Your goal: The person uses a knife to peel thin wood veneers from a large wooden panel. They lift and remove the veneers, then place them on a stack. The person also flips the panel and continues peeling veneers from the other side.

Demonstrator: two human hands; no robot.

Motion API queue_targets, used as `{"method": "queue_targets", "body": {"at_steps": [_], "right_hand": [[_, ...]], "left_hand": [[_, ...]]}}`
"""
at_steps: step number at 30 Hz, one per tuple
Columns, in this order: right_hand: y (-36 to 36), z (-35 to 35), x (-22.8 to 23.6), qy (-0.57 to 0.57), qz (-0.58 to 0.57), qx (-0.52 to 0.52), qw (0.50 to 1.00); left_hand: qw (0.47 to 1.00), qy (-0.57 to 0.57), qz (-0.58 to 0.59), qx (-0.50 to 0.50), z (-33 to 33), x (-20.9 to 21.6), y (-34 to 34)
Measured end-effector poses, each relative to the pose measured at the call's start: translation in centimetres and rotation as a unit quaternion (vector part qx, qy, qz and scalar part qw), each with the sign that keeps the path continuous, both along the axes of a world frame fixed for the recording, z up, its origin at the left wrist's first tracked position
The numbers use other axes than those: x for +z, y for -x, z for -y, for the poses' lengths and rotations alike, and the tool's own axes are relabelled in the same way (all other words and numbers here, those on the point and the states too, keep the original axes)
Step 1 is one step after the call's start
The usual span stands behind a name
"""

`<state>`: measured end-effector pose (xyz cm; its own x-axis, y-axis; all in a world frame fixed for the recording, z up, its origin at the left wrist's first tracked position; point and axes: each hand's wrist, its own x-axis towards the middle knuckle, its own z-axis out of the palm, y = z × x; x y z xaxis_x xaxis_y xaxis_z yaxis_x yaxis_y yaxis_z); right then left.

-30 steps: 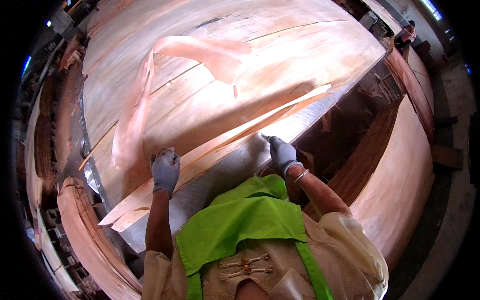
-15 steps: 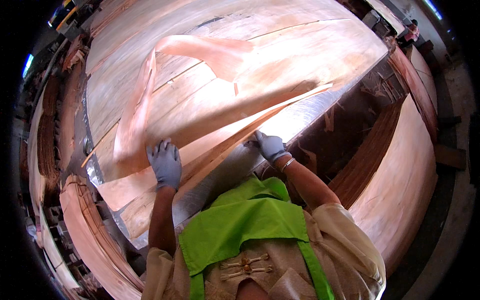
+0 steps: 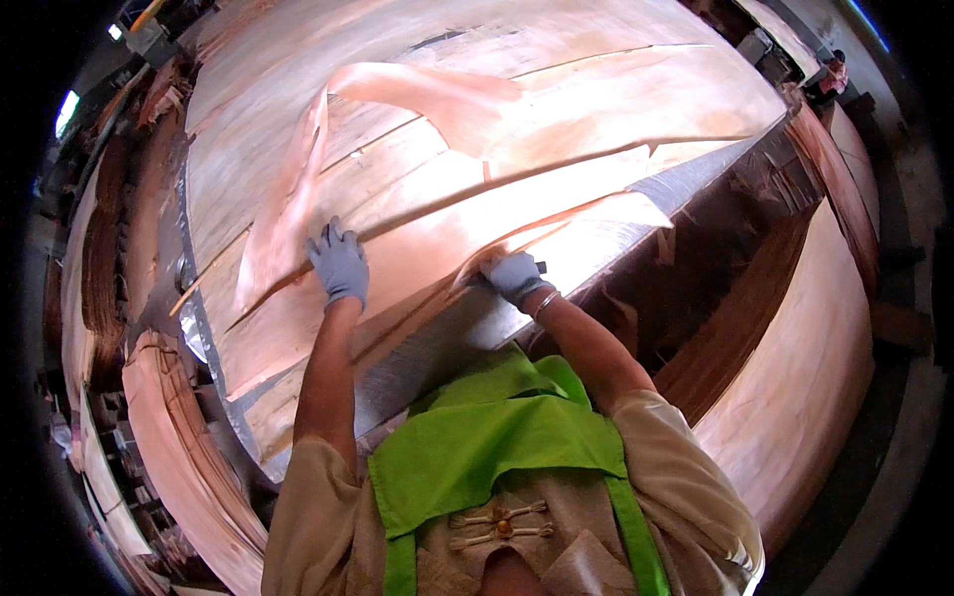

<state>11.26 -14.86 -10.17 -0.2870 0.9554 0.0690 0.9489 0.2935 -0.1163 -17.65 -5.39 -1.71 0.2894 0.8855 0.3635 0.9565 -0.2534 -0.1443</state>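
My left hand [image 3: 340,266], in a grey glove, lies with fingers spread on a pale wood veneer sheet [image 3: 427,238] near the front of the table. Beside the table's front edge, my right hand [image 3: 515,278], also gloved, is closed. A short dark stub sticks out of this fist; the rest of what it holds is hidden. Along the right hand runs a narrow veneer strip [image 3: 616,209], curling up at its right end over the bare metal edge [image 3: 686,184]. Farther back, a long pinkish veneer piece [image 3: 397,84] stands up in a bent arch.
More veneer sheets [image 3: 586,25] cover the far part of the table. A tall veneer stack [image 3: 795,377] stands to the right, with scraps [image 3: 715,248] in the dark gap before it. Other veneer piles [image 3: 164,417] stand at the left. A person [image 3: 833,74] is far off at the right.
My left hand has moved forward onto the sheet. My right hand has shifted slightly left along the front edge. The front strip now stands apart from the sheet, its right end curled nearer me.
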Motion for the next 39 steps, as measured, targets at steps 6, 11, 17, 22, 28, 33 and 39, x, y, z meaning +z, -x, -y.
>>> {"method": "queue_targets", "body": {"at_steps": [6,11,17,22,28,33,39], "right_hand": [[-6.1,7.7,0.4,0.165,0.009,-0.110,0.980],[-11.3,21.3,-0.3,0.351,0.015,-0.283,0.892],[-20.2,30.5,-9.6,0.519,-0.179,-0.284,0.786],[-26.3,15.9,-6.7,0.123,-0.554,-0.519,0.639],[-40.4,3.2,-3.1,0.040,-0.552,-0.595,0.584],[-46.2,-5.3,-5.4,-0.005,-0.725,-0.543,0.423],[-53.6,-10.9,-5.2,-0.011,-0.780,-0.512,0.359]], "left_hand": [[0.990,0.021,0.093,-0.100,5.4,1.2,0.9],[0.933,0.150,0.316,-0.086,12.7,-4.5,4.2],[0.399,0.406,0.815,0.109,16.2,-8.1,5.0],[0.340,0.311,0.881,0.111,14.4,-8.0,3.0],[0.450,0.258,0.855,0.014,9.8,-11.6,-3.8],[0.156,0.210,0.958,0.118,6.9,-8.6,-6.5],[0.242,0.210,0.940,0.116,4.4,-10.6,-5.1]]}}
